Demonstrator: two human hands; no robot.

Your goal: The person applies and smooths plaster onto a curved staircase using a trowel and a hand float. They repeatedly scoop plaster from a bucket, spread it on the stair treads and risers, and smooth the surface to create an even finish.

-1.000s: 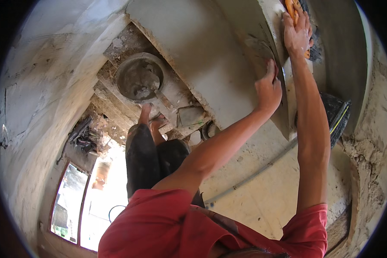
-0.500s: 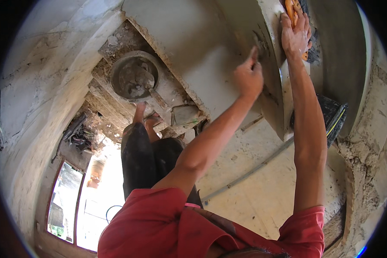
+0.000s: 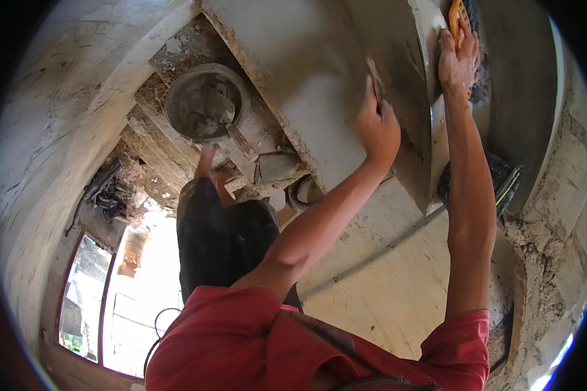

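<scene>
Gripping a thin tool (image 3: 375, 78), left hand (image 3: 379, 133) — right hand (image 3: 458, 65), an orange tool (image 3: 458, 17).

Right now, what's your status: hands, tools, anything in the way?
Left hand gripping thin flat tool. Right hand laid over orange tool. Black container behind right forearm, clear of both hands.

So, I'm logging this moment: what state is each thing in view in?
Left hand: closed around a thin tool
Right hand: gripping the orange tool
Thin tool: held, tip beyond the hand
Round tub: open, grey mix inside
Scoop: blade in the tub, handle across its rim
Black container: partly hidden by the right forearm
</scene>
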